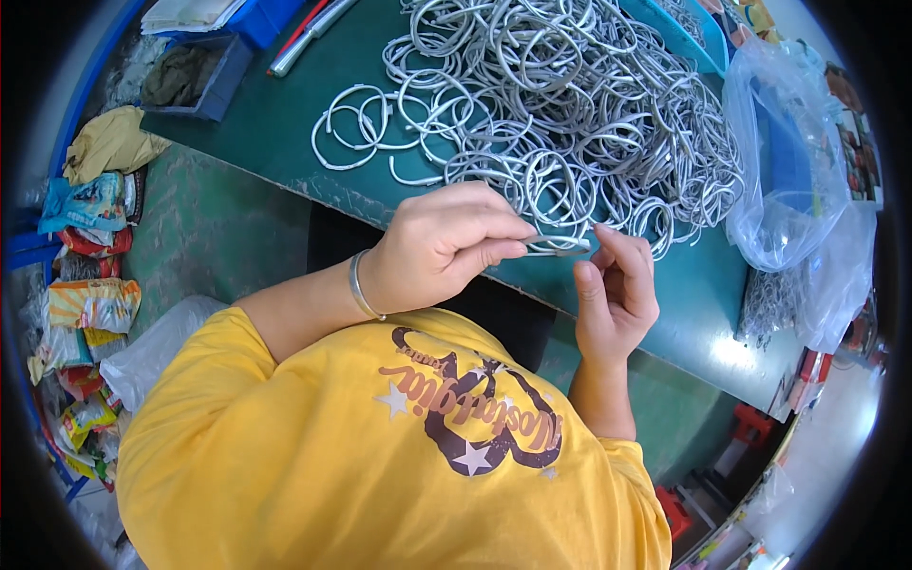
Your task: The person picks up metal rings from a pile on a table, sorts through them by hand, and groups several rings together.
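A thin grey piece is above the near edge of the bench, pinched between thumb and forefinger of the left hand. The right hand holds its thumb and forefinger slightly apart at the piece's right end; I cannot tell whether they touch it. Beyond, grey rings heap toward the far edge, beside a blue basket. A clear bag is at the right edge.

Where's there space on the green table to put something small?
Two bare patches on the green table: at the left, between the blue-gray bin and the gray ring pile; and right of the right hand, between the pile and the table's near edge. The middle back is crowded with tangled rings.
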A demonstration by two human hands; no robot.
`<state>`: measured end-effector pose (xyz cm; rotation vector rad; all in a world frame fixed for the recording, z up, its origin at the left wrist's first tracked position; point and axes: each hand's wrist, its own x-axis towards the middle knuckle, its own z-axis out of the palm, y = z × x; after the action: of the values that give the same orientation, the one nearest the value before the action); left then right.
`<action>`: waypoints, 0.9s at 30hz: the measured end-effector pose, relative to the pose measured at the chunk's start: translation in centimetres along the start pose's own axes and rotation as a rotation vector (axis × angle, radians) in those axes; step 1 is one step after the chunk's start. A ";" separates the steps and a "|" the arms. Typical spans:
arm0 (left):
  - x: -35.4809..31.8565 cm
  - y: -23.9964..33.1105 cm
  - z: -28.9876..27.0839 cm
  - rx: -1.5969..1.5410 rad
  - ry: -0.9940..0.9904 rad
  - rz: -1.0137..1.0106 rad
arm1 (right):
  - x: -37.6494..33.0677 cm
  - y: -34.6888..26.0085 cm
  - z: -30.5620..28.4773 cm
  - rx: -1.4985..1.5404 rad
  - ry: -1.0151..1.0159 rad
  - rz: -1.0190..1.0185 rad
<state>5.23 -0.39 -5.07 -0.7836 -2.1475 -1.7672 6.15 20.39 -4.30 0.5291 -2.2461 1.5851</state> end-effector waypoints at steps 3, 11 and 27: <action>-0.2 -0.1 0.3 0.079 0.000 0.113 | 0.4 -0.1 0.2 -0.137 -0.043 -0.132; -0.7 0.2 0.1 -0.247 0.029 -0.401 | -1.2 0.8 -0.3 0.297 0.062 0.145; -0.8 0.4 0.6 -0.583 0.051 -0.555 | -1.1 0.0 -0.1 0.544 0.054 0.453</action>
<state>6.16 0.04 -5.27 -0.2321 -1.9417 -2.7251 7.16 20.59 -4.81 0.0934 -1.9680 2.4282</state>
